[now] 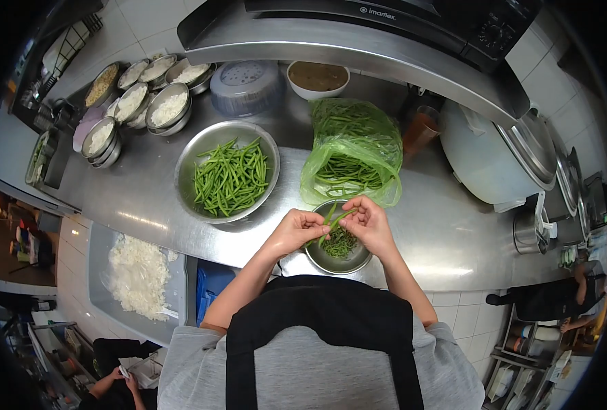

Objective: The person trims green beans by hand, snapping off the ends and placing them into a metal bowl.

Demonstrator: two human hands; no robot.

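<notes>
Over a small steel bowl (pixel 363 265) holding green bean trimmings (pixel 340 244), both my hands are pinching green beans. My left hand (pixel 297 231) is closed on green beans (pixel 327 222) at the bowl's left side. Close by on the right, my right hand (pixel 370 224) pinches a green bean (pixel 344 215) with thumb and forefinger. A wide steel bowl (pixel 269 150) to the upper left contains many trimmed-looking green beans (pixel 230 176). Just beyond my right hand lies an open green plastic bag (pixel 385 150) with more green beans (pixel 348 171) inside.
Several steel bowls of rice (pixel 170 109) stand at the back left, beside a plastic cover (pixel 245 85) and a bowl of brown liquid (pixel 317 78). A large rice cooker (pixel 491 154) is on the right. A grey tub (pixel 102 294) of rice sits lower left. Other people (pixel 556 294) are nearby.
</notes>
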